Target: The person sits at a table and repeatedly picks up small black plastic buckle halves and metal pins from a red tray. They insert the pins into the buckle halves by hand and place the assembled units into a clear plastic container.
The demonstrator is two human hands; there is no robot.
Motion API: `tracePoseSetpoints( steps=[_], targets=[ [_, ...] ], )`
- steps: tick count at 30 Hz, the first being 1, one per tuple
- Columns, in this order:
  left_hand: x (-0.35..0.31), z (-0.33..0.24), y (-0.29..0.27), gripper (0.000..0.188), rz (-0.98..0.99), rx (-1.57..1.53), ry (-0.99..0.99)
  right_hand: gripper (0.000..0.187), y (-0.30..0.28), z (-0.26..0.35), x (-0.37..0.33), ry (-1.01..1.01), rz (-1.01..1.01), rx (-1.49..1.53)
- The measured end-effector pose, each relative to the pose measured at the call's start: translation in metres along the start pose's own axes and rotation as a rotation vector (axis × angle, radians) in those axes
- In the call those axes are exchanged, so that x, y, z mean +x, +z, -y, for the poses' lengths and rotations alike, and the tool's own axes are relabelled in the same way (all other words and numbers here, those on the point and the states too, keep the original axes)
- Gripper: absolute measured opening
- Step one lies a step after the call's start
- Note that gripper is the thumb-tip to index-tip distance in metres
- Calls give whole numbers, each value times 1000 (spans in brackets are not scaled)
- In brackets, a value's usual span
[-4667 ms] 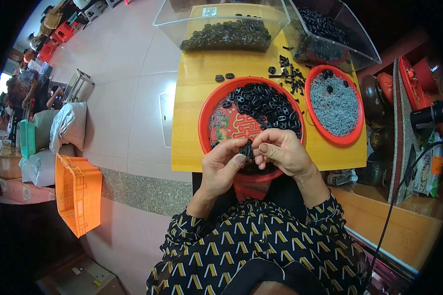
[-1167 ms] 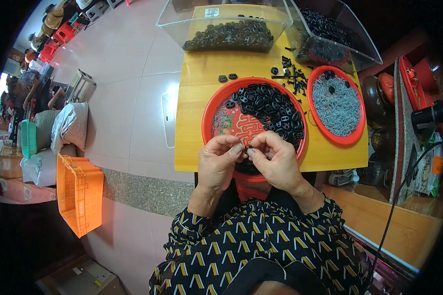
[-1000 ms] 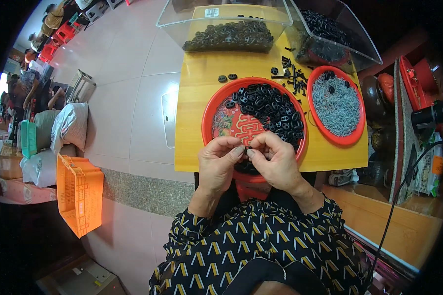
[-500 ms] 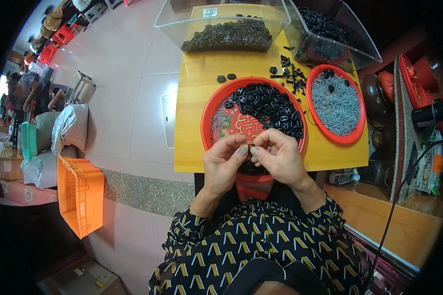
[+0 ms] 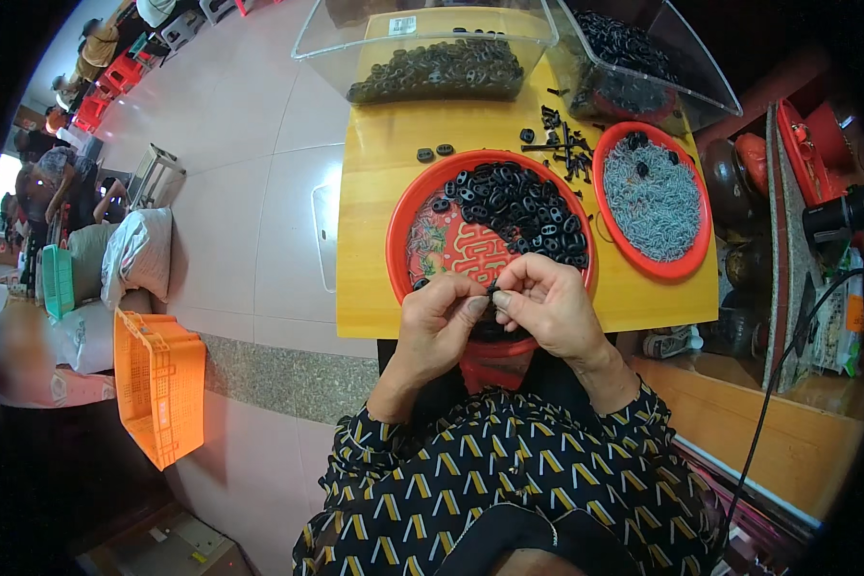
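Note:
Over the near part of a round red tray [image 5: 395,235], my left hand [image 5: 437,324] and my right hand [image 5: 555,312] meet fingertip to fingertip. Both are closed in a pinch on one small black piece [image 5: 492,288], mostly covered by the fingers. Black oval pieces with two holes [image 5: 523,197] fill the tray's far and right side, and its patterned red bottom shows at the left. To the right, a smaller red tray [image 5: 598,187] holds many small silvery screws [image 5: 653,211] and a few black pieces.
Two clear plastic bins [image 5: 432,72] [image 5: 634,58] of black parts stand at the yellow table's [image 5: 365,288] far side. Black bolts [image 5: 571,154] lie between bins and trays. An orange crate [image 5: 160,384] and white sacks [image 5: 136,254] are on the left floor. People [image 5: 58,178] sit far left.
My left fingers have shifted slightly and close more tightly around the small black piece. Both hands stay together over the tray; the whole view has moved a little.

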State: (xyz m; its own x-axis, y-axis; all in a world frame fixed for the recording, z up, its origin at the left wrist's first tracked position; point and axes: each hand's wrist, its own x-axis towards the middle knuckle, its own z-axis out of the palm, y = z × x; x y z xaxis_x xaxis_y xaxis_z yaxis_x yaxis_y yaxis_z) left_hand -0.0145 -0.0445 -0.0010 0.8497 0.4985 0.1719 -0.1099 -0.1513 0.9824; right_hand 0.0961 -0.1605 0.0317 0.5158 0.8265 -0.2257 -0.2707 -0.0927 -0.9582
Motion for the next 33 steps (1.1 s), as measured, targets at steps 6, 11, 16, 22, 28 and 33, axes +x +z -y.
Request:
tracePoseSetpoints(
  steps=[6, 11, 16, 22, 28, 33],
  targets=[
    [-1, -2, 1, 9, 39, -106, -171, 6, 4, -12, -4, -212, -114, -249],
    [3, -5, 3, 11, 52, -297, -266, 5, 6, -9, -1, -382, -182, -439],
    [14, -5, -17, 13, -135, 20, -56, 10, -15, -2, 1, -192, -167, -19],
    [14, -10, -17, 22, 97, 812, 209, 12, -22, -2, -1, -107, -143, -15],
    [14, -5, -5, 22, 160, 903, 164, 12, -23, -9, -5, -71, -133, -23],
    [16, -1, -2, 22, 165, 850, 158, 8, -22, -11, -4, -46, -109, -48]
  ],
)
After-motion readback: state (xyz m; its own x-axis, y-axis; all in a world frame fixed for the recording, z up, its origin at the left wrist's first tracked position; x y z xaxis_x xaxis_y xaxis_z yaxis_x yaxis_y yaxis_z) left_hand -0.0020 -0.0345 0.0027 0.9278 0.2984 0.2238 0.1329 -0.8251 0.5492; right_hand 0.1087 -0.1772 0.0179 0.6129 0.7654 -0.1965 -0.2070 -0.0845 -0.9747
